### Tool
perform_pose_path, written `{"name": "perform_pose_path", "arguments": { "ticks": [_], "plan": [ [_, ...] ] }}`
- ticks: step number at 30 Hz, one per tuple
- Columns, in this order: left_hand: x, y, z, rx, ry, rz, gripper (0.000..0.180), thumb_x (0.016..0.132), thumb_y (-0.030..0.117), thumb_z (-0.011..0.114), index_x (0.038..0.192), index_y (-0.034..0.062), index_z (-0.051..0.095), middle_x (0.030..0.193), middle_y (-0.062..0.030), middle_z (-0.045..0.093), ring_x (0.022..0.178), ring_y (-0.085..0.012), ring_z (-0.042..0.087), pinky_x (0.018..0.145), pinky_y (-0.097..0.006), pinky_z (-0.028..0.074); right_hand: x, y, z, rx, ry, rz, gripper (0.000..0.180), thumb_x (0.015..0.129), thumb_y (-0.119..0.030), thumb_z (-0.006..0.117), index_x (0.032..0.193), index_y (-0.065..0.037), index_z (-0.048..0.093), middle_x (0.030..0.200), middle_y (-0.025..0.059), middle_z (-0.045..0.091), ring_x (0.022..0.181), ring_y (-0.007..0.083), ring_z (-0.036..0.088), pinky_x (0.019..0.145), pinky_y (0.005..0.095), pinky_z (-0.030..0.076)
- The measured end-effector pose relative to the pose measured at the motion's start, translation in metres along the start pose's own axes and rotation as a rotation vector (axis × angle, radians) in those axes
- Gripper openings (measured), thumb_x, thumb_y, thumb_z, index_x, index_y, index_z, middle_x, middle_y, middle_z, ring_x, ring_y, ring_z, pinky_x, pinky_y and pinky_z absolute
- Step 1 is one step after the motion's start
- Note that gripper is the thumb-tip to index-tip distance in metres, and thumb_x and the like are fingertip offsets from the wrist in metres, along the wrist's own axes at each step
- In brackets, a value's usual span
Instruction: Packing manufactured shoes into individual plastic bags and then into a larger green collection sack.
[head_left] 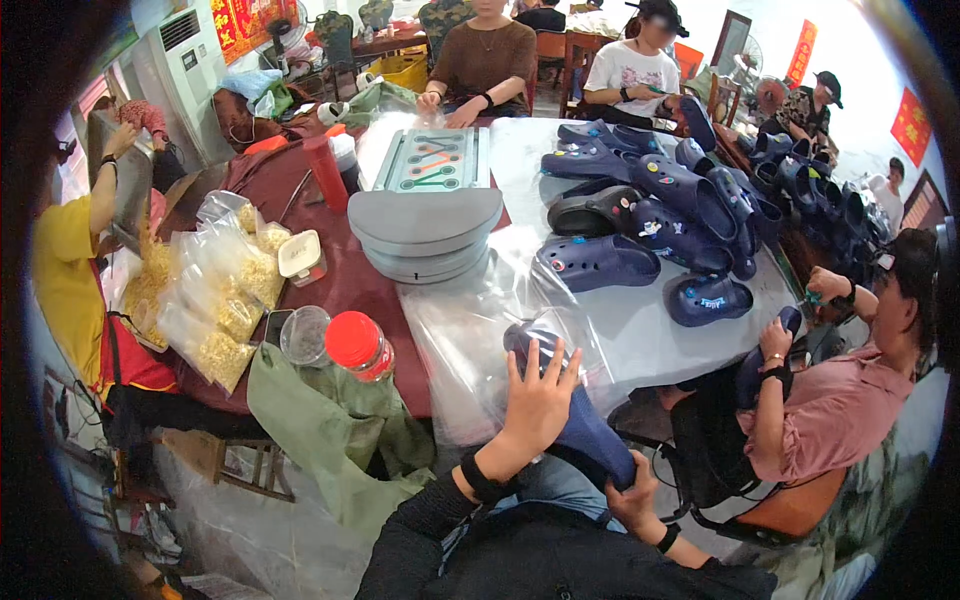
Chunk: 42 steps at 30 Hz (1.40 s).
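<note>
- In the head view, a grey stack point(425, 235) of half-round pieces sat on the surface point(630, 345), and a grey board point(400, 155) with coloured shapes lay just beyond it.
- The held clog point(590, 435), dark blue, was to the right of the stack and nearer the wearer, its toe end pointing away from the wearer.
- The left hand point(540, 395) had its fingers spread wide and lay over the toe half of the held clog, not closed round it.
- The right hand point(632, 497) was curled round the heel end, gripping it.
- Clear plastic point(465, 345) stretched from beside the stack to the toe; whether the toe was inside it, I could not tell.
- Right of the stack lay a pile point(685, 200) of clogs, mostly dark blue, several with small charms.
- Left of the stack were bags point(235, 290) of pale yellow bits, a tub point(300, 258) and a red cylinder point(325, 175).
- Left of the stack and nearer the wearer stood a clear jar point(306, 337) and a red-lidded jar point(358, 345), beside green cloth point(310, 420).
- Far right of the stack, a person in pink point(825, 390) held another clog point(752, 378).
</note>
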<state>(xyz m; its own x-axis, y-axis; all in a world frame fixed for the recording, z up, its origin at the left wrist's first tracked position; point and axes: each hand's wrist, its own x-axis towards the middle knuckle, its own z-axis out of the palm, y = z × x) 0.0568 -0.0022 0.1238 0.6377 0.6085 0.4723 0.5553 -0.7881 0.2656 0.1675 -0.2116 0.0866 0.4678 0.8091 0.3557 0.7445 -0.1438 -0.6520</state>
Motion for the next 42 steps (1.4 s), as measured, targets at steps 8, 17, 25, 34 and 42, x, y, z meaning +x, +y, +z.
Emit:
{"name": "perform_pose_path", "arguments": {
  "ticks": [8,17,25,34,42],
  "plan": [
    [-0.003,0.006,-0.007,-0.067,-0.072,0.035,0.038,0.089,0.026,0.052,0.125,0.014,0.054,0.134,-0.0117,0.046,0.126,-0.0422,0.035,0.099,-0.065,0.021,0.008,0.002,0.019,0.04,-0.051,0.02,0.059,0.064,-0.011,0.072,0.117,-0.005,0.046,0.087,0.0216,0.063,0.078,0.0389,0.064,0.066,0.0402,0.052],
    [-0.014,0.022,-0.013,-0.112,-0.105,0.194,0.042,0.086,0.025,0.054,0.126,0.013,0.054,0.135,-0.013,0.046,0.126,-0.043,0.035,0.099,-0.067,0.017,0.035,-0.021,0.054,0.181,-0.01,0.106,0.055,0.07,-0.014,0.073,0.116,-0.005,0.045,0.089,0.0223,0.063,0.082,0.0389,0.065,0.066,0.0397,0.051],
    [-0.03,-0.006,-0.028,-0.049,0.093,0.099,0.053,0.079,0.026,0.062,0.129,0.0111,0.05,0.143,-0.017,0.033,0.135,-0.0405,0.02,0.103,-0.066,0.007,0.054,-0.028,0.066,0.451,0.124,0.223,0.04,0.077,-0.009,0.067,0.112,-0.002,0.048,0.09,0.0097,0.056,0.08,0.0142,0.053,0.073,0.0276,0.045],
    [-0.075,-0.05,0.008,-0.69,-0.152,-0.691,0.078,0.087,-0.006,0.04,0.147,0.0187,-0.003,0.13,-0.0282,0.044,0.083,-0.0309,0.064,0.07,-0.032,0.052,0.053,-0.042,0.088,0.627,0.022,0.347,0.04,0.08,-0.01,0.066,0.113,-0.001,0.046,0.088,0.0048,0.053,0.078,0.0109,0.049,0.069,0.0257,0.043],
    [-0.096,-0.065,0.03,-1.108,-0.05,-0.692,0.079,0.083,-0.016,0.03,0.147,0.0201,0.001,0.119,-0.0213,0.053,0.076,-0.0206,0.063,0.072,-0.031,0.053,0.055,-0.045,0.104,0.754,-0.048,0.418,0.042,0.082,-0.011,0.067,0.116,0.0,0.044,0.097,0.0047,0.053,0.087,0.0112,0.049,0.078,0.0258,0.043]
  ]
}}
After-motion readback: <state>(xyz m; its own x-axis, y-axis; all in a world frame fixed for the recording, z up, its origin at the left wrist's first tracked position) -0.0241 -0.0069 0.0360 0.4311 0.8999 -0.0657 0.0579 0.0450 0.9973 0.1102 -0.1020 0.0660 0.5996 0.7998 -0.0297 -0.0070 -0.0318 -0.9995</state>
